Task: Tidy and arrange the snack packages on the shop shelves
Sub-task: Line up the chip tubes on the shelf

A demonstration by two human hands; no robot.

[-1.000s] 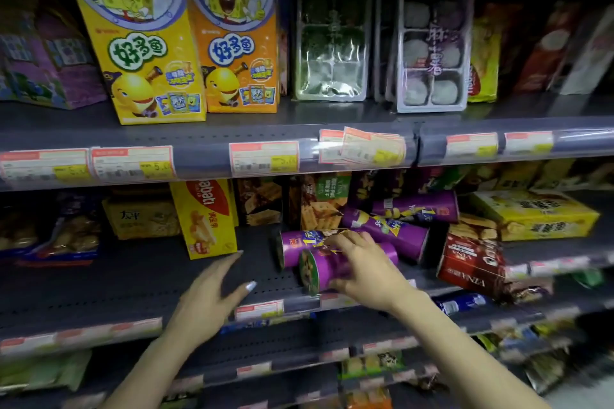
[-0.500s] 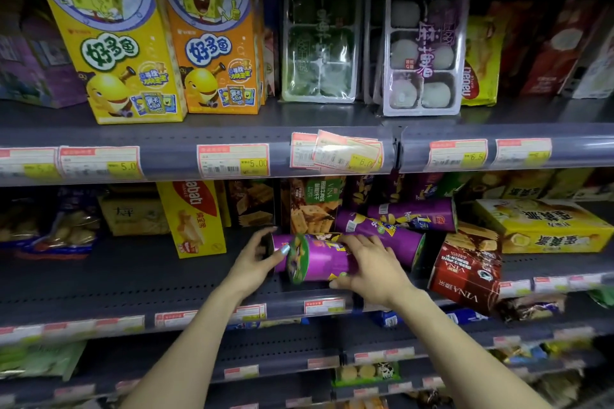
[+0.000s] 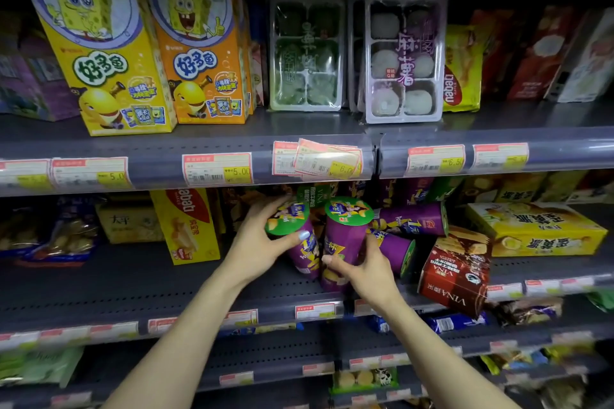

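Fingers of the left hand (image 3: 262, 242) are curling round a purple cardboard snack tube with a green lid (image 3: 292, 236), gripping it near its top and holding it tilted, while the right hand (image 3: 362, 267) is wrapping its fingers round the lower half of a second purple green-lidded tube (image 3: 344, 239) standing just beside it. Both tubes are sitting toward the front of the grey perforated middle shelf (image 3: 133, 285). Behind them, two more purple tubes (image 3: 412, 221) are lying on their sides, and a red carton (image 3: 455, 272) is leaning at the shelf edge. Judging by this, the person is standing the tubes upright; next the left tube needs straightening and setting down squarely, then the fallen ones need lifting.
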